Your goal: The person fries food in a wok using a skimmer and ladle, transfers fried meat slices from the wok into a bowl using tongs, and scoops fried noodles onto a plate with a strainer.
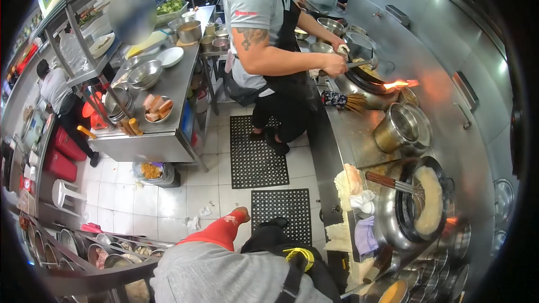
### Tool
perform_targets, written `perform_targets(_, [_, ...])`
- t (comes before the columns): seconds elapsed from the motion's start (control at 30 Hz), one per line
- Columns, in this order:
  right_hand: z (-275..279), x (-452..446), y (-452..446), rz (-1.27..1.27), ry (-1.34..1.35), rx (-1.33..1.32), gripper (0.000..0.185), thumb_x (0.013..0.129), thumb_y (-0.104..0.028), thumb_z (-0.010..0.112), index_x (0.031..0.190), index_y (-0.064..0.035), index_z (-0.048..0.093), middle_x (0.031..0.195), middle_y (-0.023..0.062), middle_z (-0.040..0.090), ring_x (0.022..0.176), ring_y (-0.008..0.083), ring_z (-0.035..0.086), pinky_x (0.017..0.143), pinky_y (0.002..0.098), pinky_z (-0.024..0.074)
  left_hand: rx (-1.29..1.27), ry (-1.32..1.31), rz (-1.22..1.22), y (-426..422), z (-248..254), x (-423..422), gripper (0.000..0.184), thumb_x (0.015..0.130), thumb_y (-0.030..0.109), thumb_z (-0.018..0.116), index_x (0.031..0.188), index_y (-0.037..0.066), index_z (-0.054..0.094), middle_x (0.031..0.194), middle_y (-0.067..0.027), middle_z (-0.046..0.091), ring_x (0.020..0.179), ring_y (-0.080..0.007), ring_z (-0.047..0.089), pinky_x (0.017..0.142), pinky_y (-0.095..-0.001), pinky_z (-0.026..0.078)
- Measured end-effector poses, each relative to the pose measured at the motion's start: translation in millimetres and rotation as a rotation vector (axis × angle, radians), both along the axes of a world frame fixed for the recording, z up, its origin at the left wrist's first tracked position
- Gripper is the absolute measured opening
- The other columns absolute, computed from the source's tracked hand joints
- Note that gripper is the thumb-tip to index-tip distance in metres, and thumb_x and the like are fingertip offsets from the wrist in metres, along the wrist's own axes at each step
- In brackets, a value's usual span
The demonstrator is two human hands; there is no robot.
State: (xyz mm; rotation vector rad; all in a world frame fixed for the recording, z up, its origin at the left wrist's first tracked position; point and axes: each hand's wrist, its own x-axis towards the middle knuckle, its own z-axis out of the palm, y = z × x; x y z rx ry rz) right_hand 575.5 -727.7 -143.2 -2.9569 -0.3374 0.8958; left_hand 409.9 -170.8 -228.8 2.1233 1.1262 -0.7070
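My left hand (242, 214) hangs low at the end of a red sleeve, over the floor beside a black perforated mat (281, 207). It looks small and bunched from above; its fingers are not clear, and nothing shows in it. My right hand is out of sight. To the right, a wok (400, 221) on the stove holds a pale, long mass (429, 199). A wire skimmer with a wooden handle (387, 180) rests across that wok. Purple and white cloths (366, 235) lie at the stove's near edge.
A co-worker in a grey shirt (255, 11) holds a pan handle at a flaming wok (368, 70). Metal pots (396, 126) stand on the stove. A steel table (188, 73) with bowls is at the left; a bin (163, 175) stands beneath its edge. Another person (56, 87) is far left.
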Motion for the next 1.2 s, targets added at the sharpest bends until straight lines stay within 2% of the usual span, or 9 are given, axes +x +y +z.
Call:
perform_targets(0.13, [2,-5,1,-0.013,-0.004,-0.011,0.031,0.079,-0.037,0.058,0.078,-0.0062,0.064,0.066,0.0112,0.065,0.057,0.0258,0.064,0.051,0.0385,0.0521,-0.041,0.013,-0.342,3,-82,24,0.035,0.079,0.027,0.048,0.091,0.001,0.068,0.098,-0.0210,0.064,0.094,-0.0361,0.061,0.081,-0.0427,0.049])
perform_targets(0.27, [-9,-18,-14,-0.057,-0.011,-0.032,0.030,0.078,-0.036,0.058,0.078,-0.0070,0.065,0.067,0.0108,0.065,0.058,0.0258,0.065,0.052,0.0387,0.0521,0.082,-0.155,-0.734,-18,-2,53,0.039,0.081,0.035,0.046,0.091,0.004,0.068,0.096,-0.0195,0.065,0.090,-0.0355,0.062,0.080,-0.0438,0.050])
perform_targets(0.4, [-26,-38,-41,-0.051,0.001,-0.075,0.029,0.078,-0.036,0.059,0.078,-0.0078,0.065,0.068,0.0105,0.065,0.059,0.0258,0.065,0.052,0.0389,0.0521,-0.027,-0.068,-0.495,-23,12,70,0.030,0.075,0.030,0.056,0.087,0.007,0.071,0.096,-0.0131,0.067,0.091,-0.0313,0.064,0.079,-0.0409,0.051])
perform_targets(0.53, [-21,-69,-58,-0.044,0.031,-0.120,0.028,0.077,-0.036,0.059,0.078,-0.0086,0.065,0.068,0.0102,0.066,0.059,0.0258,0.065,0.053,0.0391,0.0521,0.049,-0.030,-0.807,-15,-14,85,0.037,0.076,0.033,0.052,0.095,0.007,0.069,0.106,-0.0155,0.064,0.100,-0.0309,0.061,0.084,-0.0409,0.049])
perform_targets(0.57, [-22,-76,-64,-0.045,0.036,-0.129,0.027,0.077,-0.035,0.059,0.078,-0.0088,0.065,0.068,0.0101,0.066,0.060,0.0258,0.065,0.053,0.0391,0.0521,0.170,-0.222,-0.818,-8,-61,78,0.038,0.085,0.036,0.043,0.088,0.008,0.068,0.088,-0.0135,0.067,0.081,-0.0290,0.065,0.073,-0.0429,0.052])
perform_targets(0.7, [-34,-101,-84,-0.035,0.055,-0.155,0.026,0.077,-0.035,0.060,0.078,-0.0096,0.066,0.069,0.0098,0.066,0.060,0.0258,0.065,0.053,0.0393,0.0521,-0.035,0.013,-0.626,-19,5,94,0.035,0.079,0.024,0.045,0.097,0.005,0.068,0.108,-0.0167,0.063,0.101,-0.0314,0.060,0.087,-0.0409,0.048])
perform_targets(0.8, [-44,-118,-86,-0.047,0.068,-0.165,0.025,0.077,-0.035,0.060,0.079,-0.0102,0.066,0.069,0.0095,0.066,0.061,0.0258,0.065,0.054,0.0395,0.0521,0.054,0.123,-1.079,-30,67,109,0.033,0.077,0.022,0.045,0.092,0.005,0.069,0.105,-0.0176,0.063,0.099,-0.0321,0.061,0.087,-0.0414,0.048])
perform_targets(0.87, [-45,-125,-83,-0.057,0.074,-0.162,0.025,0.076,-0.034,0.060,0.079,-0.0106,0.066,0.070,0.0094,0.066,0.061,0.0258,0.065,0.054,0.0396,0.0521,0.022,-0.052,-0.935,-29,43,109,0.021,0.071,0.013,0.050,0.070,0.000,0.066,0.064,-0.0135,0.064,0.053,-0.0204,0.064,0.052,-0.0361,0.052])
perform_targets(1.2, [-59,-138,-83,-0.051,0.087,-0.158,0.022,0.075,-0.033,0.061,0.079,-0.0126,0.067,0.071,0.0086,0.067,0.063,0.0258,0.066,0.056,0.0401,0.0521,0.043,-0.143,-1.036,-31,7,116,0.031,0.082,0.021,0.043,0.069,0.004,0.067,0.064,-0.0088,0.065,0.051,-0.0195,0.063,0.054,-0.0358,0.052])
